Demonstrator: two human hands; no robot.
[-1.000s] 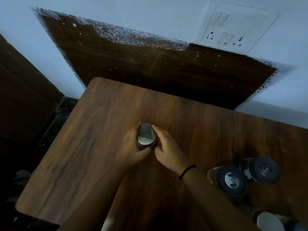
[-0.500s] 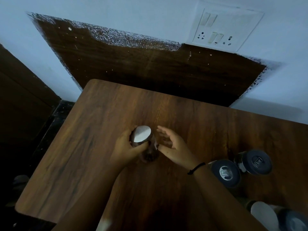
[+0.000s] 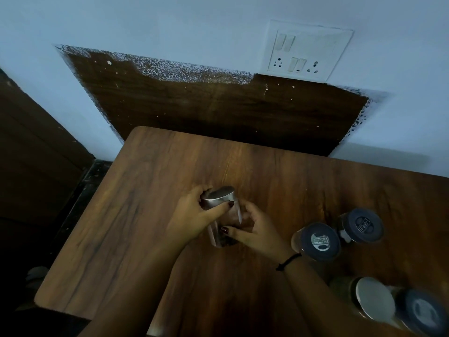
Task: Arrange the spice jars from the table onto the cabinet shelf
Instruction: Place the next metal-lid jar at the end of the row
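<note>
Now the spice jar (image 3: 232,216) leans further over at the middle of the table (image 3: 145,215) than half a second ago, its silver lid (image 3: 220,198) tipped far-left. The left hand (image 3: 192,220) grips the lid. The right hand (image 3: 257,229), spread open beside the jar earlier, curls round the glass body. To their right, the nearer dark-lidded jar (image 3: 320,242) and the farther dark-lidded jar (image 3: 362,224) carry raised lettering too blurred to read.

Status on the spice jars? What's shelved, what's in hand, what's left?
Done: nothing I can confirm, since no cabinet shelf is in view.
In hand: one steel-lidded jar, tilted. The left hand grips its lid and the right hand holds its body.
Left: four on the table, at the right: near dark-lidded jar, far dark-lidded jar, silver-lidded jar, corner dark-lidded jar.
</note>
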